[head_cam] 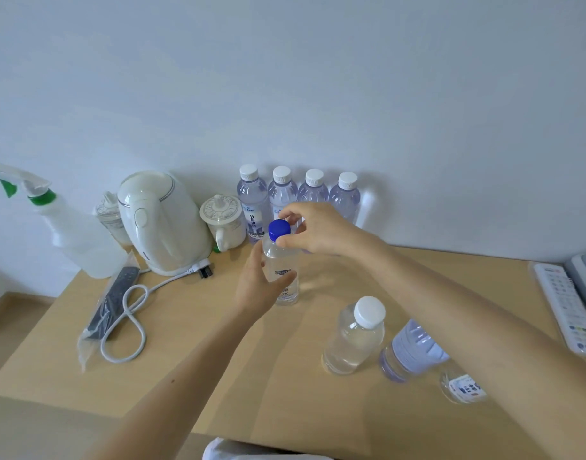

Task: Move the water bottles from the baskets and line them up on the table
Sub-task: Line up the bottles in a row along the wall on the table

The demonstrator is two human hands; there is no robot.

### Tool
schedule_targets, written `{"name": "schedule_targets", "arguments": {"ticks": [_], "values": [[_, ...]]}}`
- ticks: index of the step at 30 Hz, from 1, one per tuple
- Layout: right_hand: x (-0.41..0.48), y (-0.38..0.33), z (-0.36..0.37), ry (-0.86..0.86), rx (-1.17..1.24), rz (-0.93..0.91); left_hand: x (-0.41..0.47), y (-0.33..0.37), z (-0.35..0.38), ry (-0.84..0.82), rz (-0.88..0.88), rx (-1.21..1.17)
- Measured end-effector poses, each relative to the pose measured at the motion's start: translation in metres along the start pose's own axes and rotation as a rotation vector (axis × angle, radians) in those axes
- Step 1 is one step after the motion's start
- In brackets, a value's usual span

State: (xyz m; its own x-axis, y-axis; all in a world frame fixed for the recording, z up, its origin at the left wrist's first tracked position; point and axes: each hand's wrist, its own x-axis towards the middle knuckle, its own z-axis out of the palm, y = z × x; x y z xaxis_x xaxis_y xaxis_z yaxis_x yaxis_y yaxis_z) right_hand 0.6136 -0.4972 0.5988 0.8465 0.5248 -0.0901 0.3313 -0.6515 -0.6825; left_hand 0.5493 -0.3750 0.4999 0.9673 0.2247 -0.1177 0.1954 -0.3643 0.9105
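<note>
A clear water bottle with a blue cap point(282, 263) stands upright mid-table. My left hand point(260, 285) grips its body from the left, and my right hand point(313, 229) pinches its cap from the right. Several white-capped bottles point(251, 200) stand in a row against the back wall. Nearer me, a white-capped bottle point(356, 336) stands at the right, with two more bottles point(412, 351) point(462, 388) partly hidden under my right forearm. No basket is in view.
A white kettle point(165, 220), a lidded mug point(223, 220), a glass jar point(110, 217) and a spray bottle point(69, 227) stand at the back left. A bagged power strip with its cord point(118, 307) lies left. Remote controls point(567, 303) lie at the right edge.
</note>
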Motion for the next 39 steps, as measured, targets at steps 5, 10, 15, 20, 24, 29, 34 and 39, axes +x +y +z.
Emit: {"name": "schedule_targets", "arguments": {"ticks": [5,10,15,20,24,29,34,39], "values": [[-0.022,0.002,-0.016,0.0,0.069,0.147,-0.021,-0.009,0.008,0.063,-0.002,-0.08],[-0.049,-0.01,-0.02,0.078,-0.054,0.157,-0.035,-0.004,-0.001,0.039,0.018,-0.072],[-0.082,-0.035,0.002,0.22,-0.174,0.114,-0.067,0.004,-0.023,-0.065,0.032,0.009],[-0.122,-0.055,0.027,0.366,-0.244,0.098,-0.107,0.004,-0.035,-0.232,0.138,0.161],[-0.159,-0.054,0.035,0.416,-0.237,0.122,-0.143,0.012,-0.024,-0.311,0.16,0.127],[-0.205,-0.029,0.022,0.448,-0.257,0.183,-0.176,0.024,0.021,-0.459,0.208,0.154],[-0.241,0.008,0.002,0.396,-0.245,0.241,-0.197,0.049,0.071,-0.44,0.169,0.126],[-0.263,0.028,-0.012,0.37,-0.25,0.205,-0.208,0.059,0.105,-0.352,0.133,0.124]]}}
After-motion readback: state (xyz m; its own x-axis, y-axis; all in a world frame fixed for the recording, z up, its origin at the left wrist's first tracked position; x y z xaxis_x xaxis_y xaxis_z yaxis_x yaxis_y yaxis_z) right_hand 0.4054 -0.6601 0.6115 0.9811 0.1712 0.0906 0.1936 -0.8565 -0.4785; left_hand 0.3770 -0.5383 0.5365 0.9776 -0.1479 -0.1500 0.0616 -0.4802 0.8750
